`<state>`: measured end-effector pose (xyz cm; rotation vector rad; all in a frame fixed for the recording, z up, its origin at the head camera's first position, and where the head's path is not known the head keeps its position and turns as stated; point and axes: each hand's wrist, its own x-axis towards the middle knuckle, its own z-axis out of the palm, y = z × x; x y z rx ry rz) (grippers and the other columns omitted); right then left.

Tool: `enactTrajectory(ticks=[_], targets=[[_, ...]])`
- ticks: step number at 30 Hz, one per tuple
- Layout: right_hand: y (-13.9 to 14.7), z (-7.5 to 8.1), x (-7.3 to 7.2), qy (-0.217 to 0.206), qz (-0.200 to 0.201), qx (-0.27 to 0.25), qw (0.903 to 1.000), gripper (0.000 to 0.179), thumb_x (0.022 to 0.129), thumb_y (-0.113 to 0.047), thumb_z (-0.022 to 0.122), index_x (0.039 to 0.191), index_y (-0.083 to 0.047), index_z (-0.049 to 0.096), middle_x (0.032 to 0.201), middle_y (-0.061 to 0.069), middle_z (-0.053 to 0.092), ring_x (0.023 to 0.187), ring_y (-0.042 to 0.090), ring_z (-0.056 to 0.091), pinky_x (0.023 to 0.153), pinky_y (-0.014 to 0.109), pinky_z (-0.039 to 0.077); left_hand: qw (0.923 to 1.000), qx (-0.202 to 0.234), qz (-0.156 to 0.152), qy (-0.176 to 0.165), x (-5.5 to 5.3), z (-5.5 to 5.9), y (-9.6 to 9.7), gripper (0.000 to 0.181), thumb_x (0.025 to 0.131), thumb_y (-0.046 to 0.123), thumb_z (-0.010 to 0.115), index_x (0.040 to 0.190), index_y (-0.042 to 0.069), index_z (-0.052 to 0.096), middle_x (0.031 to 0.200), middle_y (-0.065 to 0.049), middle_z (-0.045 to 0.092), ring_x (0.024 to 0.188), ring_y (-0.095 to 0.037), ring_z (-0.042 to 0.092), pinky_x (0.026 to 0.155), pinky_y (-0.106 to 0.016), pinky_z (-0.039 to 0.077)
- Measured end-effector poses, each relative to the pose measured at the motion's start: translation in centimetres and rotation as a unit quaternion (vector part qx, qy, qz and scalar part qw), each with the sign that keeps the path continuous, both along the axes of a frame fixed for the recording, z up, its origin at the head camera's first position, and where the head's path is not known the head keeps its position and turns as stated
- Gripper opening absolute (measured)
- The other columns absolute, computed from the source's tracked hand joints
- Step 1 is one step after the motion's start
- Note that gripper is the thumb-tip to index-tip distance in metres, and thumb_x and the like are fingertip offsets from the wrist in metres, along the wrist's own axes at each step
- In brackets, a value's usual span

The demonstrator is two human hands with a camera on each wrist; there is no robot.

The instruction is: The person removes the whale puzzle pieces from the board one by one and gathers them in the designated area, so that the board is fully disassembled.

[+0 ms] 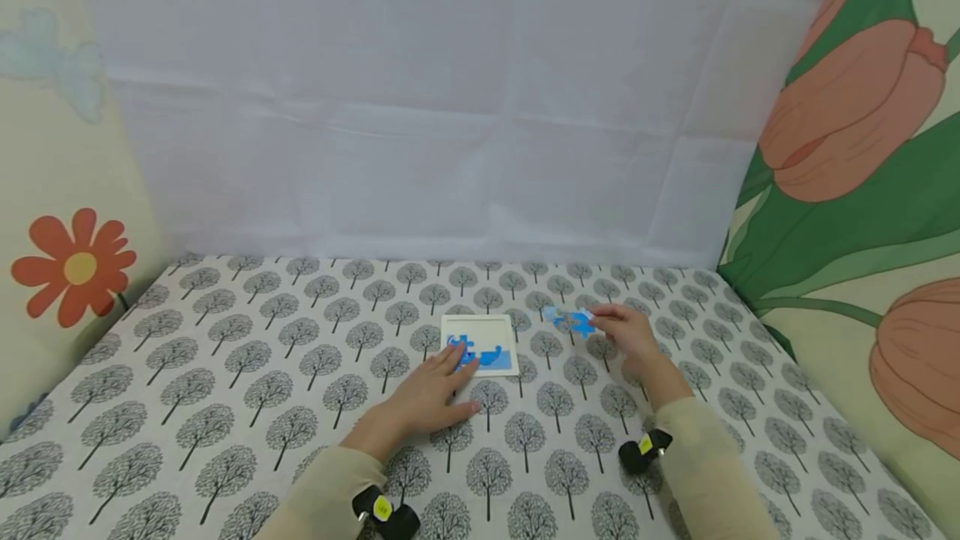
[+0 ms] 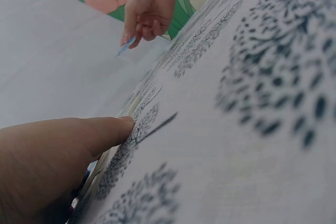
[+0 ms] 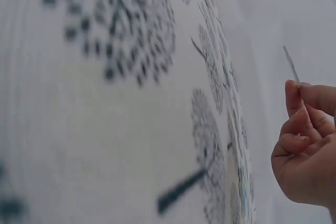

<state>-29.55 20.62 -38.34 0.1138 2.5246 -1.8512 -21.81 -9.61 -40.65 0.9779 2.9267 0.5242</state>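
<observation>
A square puzzle tray (image 1: 480, 326) with a pale raised rim lies on the table. Blue puzzle pieces (image 1: 491, 358) fill its near part, while the far part shows bare backing. My left hand (image 1: 429, 397) rests over the tray's near left corner, fingers extended onto the pieces and thumb spread to the side. To the right, my right hand (image 1: 632, 338) pinches a blue puzzle piece (image 1: 582, 323) between thumb and fingertips. In the right wrist view this thin piece (image 3: 292, 65) appears edge-on, raised above the cloth.
A light blue puzzle piece (image 1: 551, 313) shows just left of the held one. White cloth printed with dark trees (image 1: 322, 423) covers the table. A white sheet (image 1: 420, 123) hangs behind it, and flower-patterned walls (image 1: 855, 132) stand at the sides.
</observation>
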Motion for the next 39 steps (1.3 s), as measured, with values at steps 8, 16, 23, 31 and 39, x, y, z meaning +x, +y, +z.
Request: enactTrajectory(ticks=[8, 16, 23, 31, 39], targets=[[2.2, 0.0, 0.0, -0.015, 0.019, 0.015, 0.9996, 0.026, 0.085, -0.008, 0.054, 0.107, 0.005, 0.054, 0.086, 0.002, 0.056, 0.06, 0.012, 0.044, 0.056, 0.028, 0.04, 0.9999, -0.007, 0.003, 0.009, -0.1, 0.0, 0.1, 0.062, 0.086, 0.04, 0.047, 0.133, 0.003, 0.031, 0.138, -0.022, 0.016, 0.126, -0.034, 0.011, 0.1, -0.046, 0.015], [2.5, -0.6, -0.6, -0.029, 0.003, 0.047, 0.9984, 0.024, 0.084, -0.008, 0.056, 0.104, 0.004, 0.057, 0.095, 0.007, 0.057, 0.072, 0.016, 0.049, 0.061, 0.028, 0.043, 0.9999, -0.007, 0.01, 0.009, -0.1, 0.0, -0.1, 0.063, 0.085, 0.04, 0.048, 0.133, 0.003, 0.032, 0.138, -0.022, 0.015, 0.126, -0.034, 0.011, 0.1, -0.046, 0.015], [2.7, -1.4, -1.4, -0.051, -0.023, 0.091, 0.9943, 0.023, 0.08, -0.011, 0.06, 0.101, -0.002, 0.061, 0.092, 0.005, 0.058, 0.073, 0.015, 0.048, 0.055, 0.022, 0.04, 0.9999, 0.002, 0.005, 0.01, -0.1, -0.1, -0.1, 0.063, 0.085, 0.04, 0.049, 0.132, 0.001, 0.032, 0.137, -0.024, 0.017, 0.125, -0.035, 0.012, 0.099, -0.046, 0.015], [2.8, -1.8, -1.4, -0.056, -0.032, 0.11, 0.9918, 0.023, 0.079, -0.009, 0.061, 0.1, -0.001, 0.061, 0.085, 0.004, 0.058, 0.069, 0.015, 0.047, 0.054, 0.023, 0.039, 1.0, -0.002, 0.006, 0.005, -0.1, 0.1, 0.0, 0.063, 0.085, 0.04, 0.048, 0.133, 0.003, 0.032, 0.138, -0.023, 0.016, 0.126, -0.034, 0.011, 0.1, -0.046, 0.015], [2.7, -2.5, -1.5, -0.041, -0.035, 0.132, 0.9898, 0.02, 0.08, -0.008, 0.059, 0.097, 0.001, 0.061, 0.09, 0.007, 0.058, 0.07, 0.016, 0.046, 0.052, 0.02, 0.037, 1.0, -0.005, 0.003, 0.003, -0.1, 0.0, 0.1, 0.062, 0.086, 0.04, 0.047, 0.133, 0.002, 0.032, 0.138, -0.023, 0.016, 0.126, -0.035, 0.011, 0.1, -0.045, 0.014]])
